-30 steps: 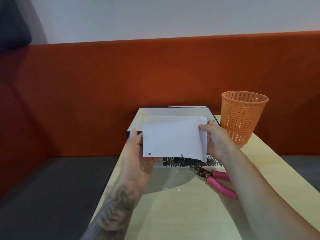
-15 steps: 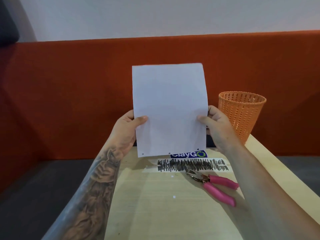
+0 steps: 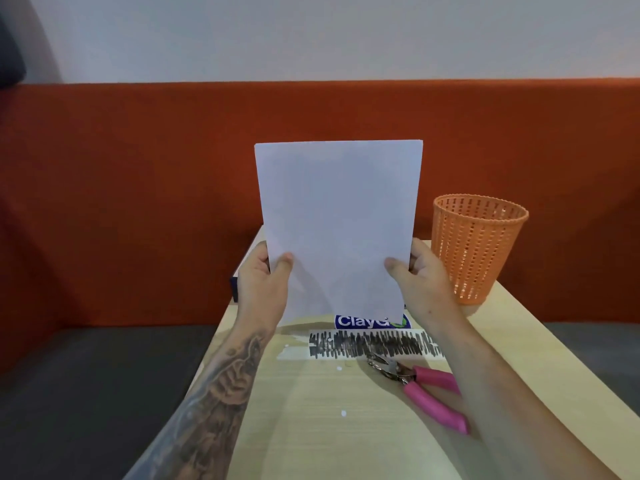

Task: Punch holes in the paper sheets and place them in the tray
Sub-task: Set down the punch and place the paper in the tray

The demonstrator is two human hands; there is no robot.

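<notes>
Pale wooden bench (image 3: 311,427) against an orange sofa back (image 3: 138,185), and both hands, left (image 3: 265,282) and right (image 3: 420,282), pinch a blank white sheet (image 3: 337,220) upright, its holes seemingly hidden.

left hand (image 3: 265,278), right hand (image 3: 420,275), upright paper sheet (image 3: 337,223) gripped

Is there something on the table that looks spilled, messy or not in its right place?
Yes. Small white paper dots lie scattered on the table near the pink hole punch; they look like punching waste. A label near the punch is scribbled over in black. Nothing looks damaged.
</notes>
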